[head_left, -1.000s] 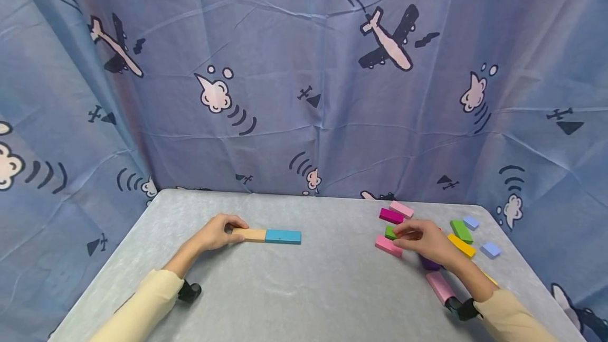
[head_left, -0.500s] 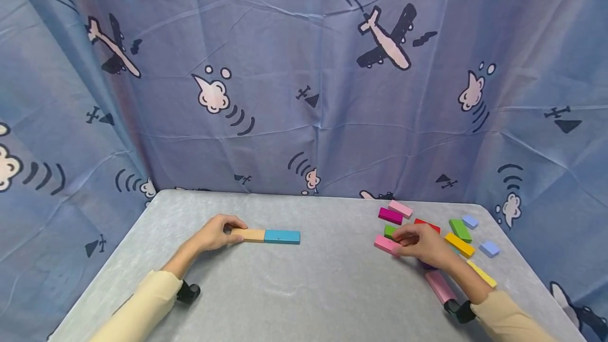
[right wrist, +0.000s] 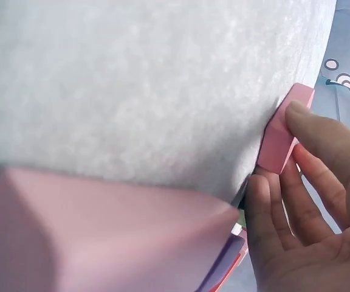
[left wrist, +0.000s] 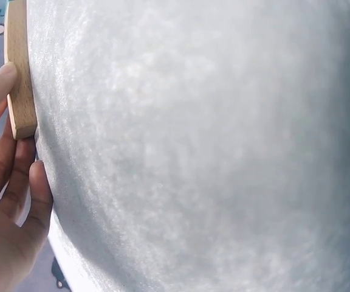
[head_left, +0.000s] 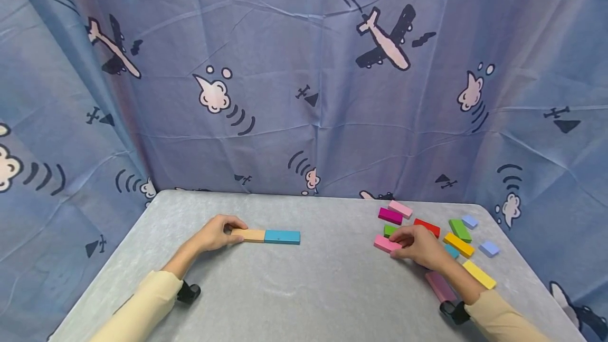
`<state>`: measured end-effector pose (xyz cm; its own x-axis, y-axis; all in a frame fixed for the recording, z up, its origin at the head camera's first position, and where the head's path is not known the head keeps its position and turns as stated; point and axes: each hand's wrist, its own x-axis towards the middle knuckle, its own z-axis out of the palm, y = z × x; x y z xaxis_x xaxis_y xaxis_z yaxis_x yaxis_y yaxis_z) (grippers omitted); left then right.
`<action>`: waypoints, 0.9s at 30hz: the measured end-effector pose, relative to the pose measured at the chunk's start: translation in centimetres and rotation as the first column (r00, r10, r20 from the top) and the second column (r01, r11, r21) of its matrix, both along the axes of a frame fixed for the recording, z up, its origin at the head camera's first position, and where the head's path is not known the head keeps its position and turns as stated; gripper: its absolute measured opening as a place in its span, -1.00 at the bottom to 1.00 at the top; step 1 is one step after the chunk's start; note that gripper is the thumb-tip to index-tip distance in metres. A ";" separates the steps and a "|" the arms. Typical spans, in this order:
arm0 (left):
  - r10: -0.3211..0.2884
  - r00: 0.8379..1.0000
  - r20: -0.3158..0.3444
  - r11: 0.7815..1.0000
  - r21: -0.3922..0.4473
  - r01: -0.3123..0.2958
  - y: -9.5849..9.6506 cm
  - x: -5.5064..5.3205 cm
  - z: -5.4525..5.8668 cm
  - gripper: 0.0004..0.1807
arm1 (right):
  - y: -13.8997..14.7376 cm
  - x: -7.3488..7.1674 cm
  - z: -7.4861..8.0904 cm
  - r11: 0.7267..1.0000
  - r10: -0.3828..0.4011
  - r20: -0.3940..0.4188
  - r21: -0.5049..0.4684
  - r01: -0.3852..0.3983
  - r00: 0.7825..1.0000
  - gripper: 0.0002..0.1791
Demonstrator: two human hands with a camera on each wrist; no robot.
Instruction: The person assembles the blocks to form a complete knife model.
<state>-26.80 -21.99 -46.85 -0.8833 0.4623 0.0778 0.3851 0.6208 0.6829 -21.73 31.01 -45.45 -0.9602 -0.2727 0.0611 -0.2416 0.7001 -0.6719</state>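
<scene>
The left grip (head_left: 215, 235) is pinching a tan block (head_left: 254, 235) — a blue block (head_left: 282, 237) touching it, right of that grip — while the right grip (head_left: 420, 247) is pinching a pink block (head_left: 386, 244).

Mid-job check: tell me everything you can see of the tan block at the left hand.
The tan block is a plain, straight-edged bar; its visible grain looks like bare wood. It lies flat on the left part of the table, its right end meeting the blue block in line. The left hand's grip holds its left end, partly hiding it in the head view.
</scene>
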 end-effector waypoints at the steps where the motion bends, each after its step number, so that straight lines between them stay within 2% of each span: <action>1: 0.003 1.000 0.002 1.000 0.001 -0.003 0.0 0.0 0.0 -0.78 | 0.0 0.0 0.0 1.000 0.001 -0.001 -0.001 -0.001 1.000 -0.66; 5: 0.001 1.000 0.000 1.000 0.004 -0.001 0.1 0.0 0.0 -0.78 | -0.1 -0.1 0.1 0.999 0.024 -0.005 -0.022 -0.024 1.000 -0.65; 12: 0.003 1.000 0.010 1.000 0.009 -0.003 -0.1 0.0 0.0 -0.78 | -1.0 -0.8 0.3 0.989 0.110 -0.009 -0.099 -0.110 0.994 -0.65; 20: 0.002 1.000 0.006 1.000 0.000 -0.002 -0.1 0.1 0.2 -0.77 | -3.3 -1.6 0.2 0.973 0.171 -0.021 -0.151 -0.172 0.985 -0.66; 27: 0.000 1.000 0.005 1.000 0.005 0.000 0.1 0.3 0.3 -0.77 | -5.5 -2.5 -0.2 0.949 0.243 -0.056 -0.191 -0.249 0.969 -0.67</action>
